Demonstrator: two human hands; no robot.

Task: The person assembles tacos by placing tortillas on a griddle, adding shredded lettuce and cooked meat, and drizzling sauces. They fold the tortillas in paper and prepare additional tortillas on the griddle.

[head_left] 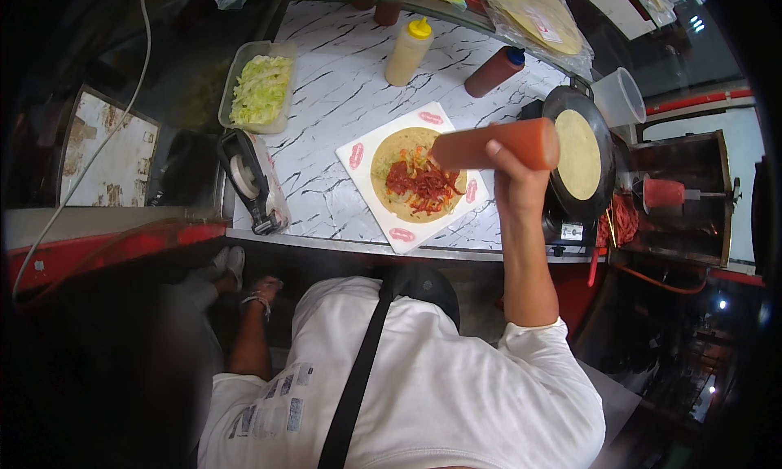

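My right hand [518,174] is closed around an orange-red squeeze bottle [497,146]. The bottle is tipped nearly flat, its narrower end over the right part of a filled tortilla [391,194]. Strips of red meat [423,186] and some shredded greens lie on that tortilla. Beneath it is a square sheet of white paper [401,234] with red prints, set at an angle on the marbled counter. Below the counter's front edge, my left hand [265,289] hangs at my side with loose fingers and nothing visible in it.
A lettuce tub [281,120] and black tape dispenser [259,176] stand left. Behind are a yellow-capped bottle [407,55] and blue-capped bottle [494,72]. Right, a round griddle [607,153] holds a plain tortilla [577,155], near a meat spit [664,194]. Bagged tortillas [533,17] lie behind.
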